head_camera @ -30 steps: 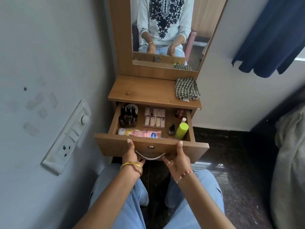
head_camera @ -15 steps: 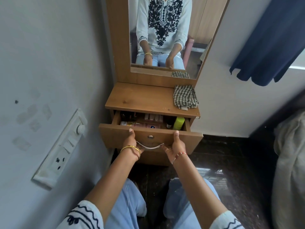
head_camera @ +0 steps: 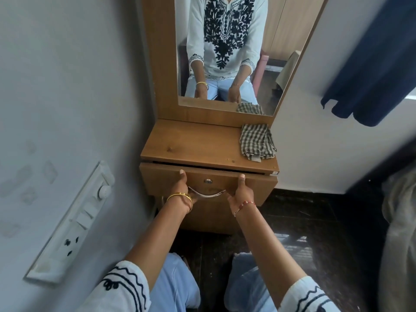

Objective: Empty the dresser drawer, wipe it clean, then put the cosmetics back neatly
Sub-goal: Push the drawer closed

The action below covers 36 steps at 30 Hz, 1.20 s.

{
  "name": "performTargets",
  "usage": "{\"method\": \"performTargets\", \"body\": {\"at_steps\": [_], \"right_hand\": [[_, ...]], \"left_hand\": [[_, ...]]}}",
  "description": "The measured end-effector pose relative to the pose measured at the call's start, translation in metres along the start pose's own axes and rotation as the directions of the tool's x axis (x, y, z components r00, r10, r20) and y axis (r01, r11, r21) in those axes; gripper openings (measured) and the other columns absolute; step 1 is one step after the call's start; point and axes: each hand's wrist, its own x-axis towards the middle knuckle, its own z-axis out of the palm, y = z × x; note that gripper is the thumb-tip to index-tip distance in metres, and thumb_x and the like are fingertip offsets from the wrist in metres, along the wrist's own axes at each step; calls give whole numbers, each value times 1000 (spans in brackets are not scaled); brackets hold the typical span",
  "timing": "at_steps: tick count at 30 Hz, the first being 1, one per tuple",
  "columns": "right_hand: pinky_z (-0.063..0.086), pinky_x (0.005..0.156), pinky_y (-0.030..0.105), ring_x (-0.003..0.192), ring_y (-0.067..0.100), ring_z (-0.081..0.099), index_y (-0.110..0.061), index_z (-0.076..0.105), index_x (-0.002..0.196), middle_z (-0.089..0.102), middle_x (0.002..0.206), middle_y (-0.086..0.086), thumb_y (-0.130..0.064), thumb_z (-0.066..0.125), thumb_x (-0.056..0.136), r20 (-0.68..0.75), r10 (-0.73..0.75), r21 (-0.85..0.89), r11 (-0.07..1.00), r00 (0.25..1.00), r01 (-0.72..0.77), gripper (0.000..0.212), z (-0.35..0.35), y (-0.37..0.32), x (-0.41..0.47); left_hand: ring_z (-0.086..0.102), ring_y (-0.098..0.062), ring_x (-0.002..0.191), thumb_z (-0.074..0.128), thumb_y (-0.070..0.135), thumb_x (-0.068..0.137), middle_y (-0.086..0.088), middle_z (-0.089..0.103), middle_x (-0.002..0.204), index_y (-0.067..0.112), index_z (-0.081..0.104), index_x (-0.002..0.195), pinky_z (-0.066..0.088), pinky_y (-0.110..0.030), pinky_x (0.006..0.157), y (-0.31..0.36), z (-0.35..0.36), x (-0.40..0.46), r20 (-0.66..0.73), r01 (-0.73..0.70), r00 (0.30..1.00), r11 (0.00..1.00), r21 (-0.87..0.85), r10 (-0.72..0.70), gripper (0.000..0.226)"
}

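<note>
The wooden dresser drawer (head_camera: 258, 188) is pushed almost fully in, leaving only a thin dark gap under the dresser top (head_camera: 191, 143). The cosmetics inside are hidden. My left hand (head_camera: 182, 188) holds the drawer front left of the curved metal handle (head_camera: 206, 194), thumb up on the face, fingers tucked under the lower edge. My right hand (head_camera: 241, 192) holds it the same way to the right of the handle. A checked cloth (head_camera: 256, 143) lies crumpled on the right of the dresser top.
A mirror (head_camera: 225, 52) rises behind the top and reflects me seated. A white switchboard (head_camera: 74, 219) sticks out from the left wall. A dark blue curtain (head_camera: 371, 64) hangs at the right, pale bedding (head_camera: 400, 221) at the far right. Dark floor lies below.
Both hands have pushed the drawer from wide open to nearly closed. The cosmetics, seen lined up inside before, are now out of sight.
</note>
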Motion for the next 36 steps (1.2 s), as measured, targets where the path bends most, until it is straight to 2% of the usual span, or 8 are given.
{"method": "performTargets", "body": {"at_steps": [5, 10, 17, 20, 24, 28, 32, 36], "right_hand": [[49, 91, 43, 108, 26, 57, -7, 43, 128, 57, 118, 12, -9, 40, 98, 98, 34, 23, 999, 995, -37, 30, 6, 5, 11], [44, 78, 33, 84, 16, 55, -16, 45, 124, 56, 109, 7, 5, 39, 94, 166, 17, 100, 994, 986, -34, 36, 12, 4, 25], [39, 61, 25, 68, 14, 48, -15, 43, 96, 50, 79, 4, 14, 42, 85, 177, 11, 38, 999, 984, -18, 31, 10, 5, 27], [38, 58, 24, 63, 13, 48, -15, 44, 101, 52, 76, 2, 10, 44, 87, 194, 19, 29, 999, 981, -25, 29, 5, 1, 20], [48, 76, 34, 83, 20, 60, -11, 52, 104, 60, 88, 5, 2, 46, 91, 197, 32, 8, 999, 980, -34, 19, -2, -7, 12], [44, 94, 38, 117, 25, 54, -16, 56, 104, 59, 116, 6, -10, 49, 94, 198, -30, -170, 983, 980, 65, 14, -10, -8, 6], [33, 113, 40, 134, 23, 40, -13, 30, 144, 40, 146, 6, -19, 51, 95, 234, -198, -413, 866, 952, 282, 54, -21, 0, -14], [24, 117, 37, 142, 21, 26, -15, 19, 149, 26, 154, 5, -20, 49, 96, 341, -323, -497, 736, 883, 461, 61, -31, -3, -34]], "left_hand": [[49, -28, 124, 42, 29, 97, -8, 60, 110, 5, 44, 130, 41, -43, 90, -7, 13, 13, 37, -5, 999, 999, -54, 7, 41], [56, -21, 81, 41, 21, 97, -5, 57, 86, 7, 55, 98, 41, -40, 91, -2, 19, 25, 49, -20, 999, 995, -99, 25, 20], [54, -17, 78, 39, 24, 97, -3, 57, 86, 14, 51, 88, 42, -36, 70, -6, 20, 24, 49, -43, 998, 999, -23, 44, 18], [56, -21, 92, 36, 23, 97, -3, 58, 90, 15, 52, 83, 39, -41, 91, -4, 15, 17, 73, -46, 996, 999, -9, 46, 22], [47, -23, 124, 36, 19, 97, -3, 60, 106, 19, 53, 83, 24, -45, 109, 0, 5, 2, 76, -64, 995, 994, 93, 57, 22], [40, -26, 133, 38, 20, 97, -9, 45, 140, 10, 47, 128, 30, -44, 107, -7, 2, -18, 79, -89, 994, 960, 267, 70, 34], [46, -25, 127, 42, 16, 96, -10, 48, 138, 11, 46, 132, 38, -38, 100, -21, -3, -33, 80, -220, 975, 871, 438, 206, 37], [46, -23, 127, 48, 17, 94, -9, 51, 137, 10, 52, 129, 34, -32, 106, -30, 0, -54, 135, -398, 908, 716, 573, 397, 36]]}}
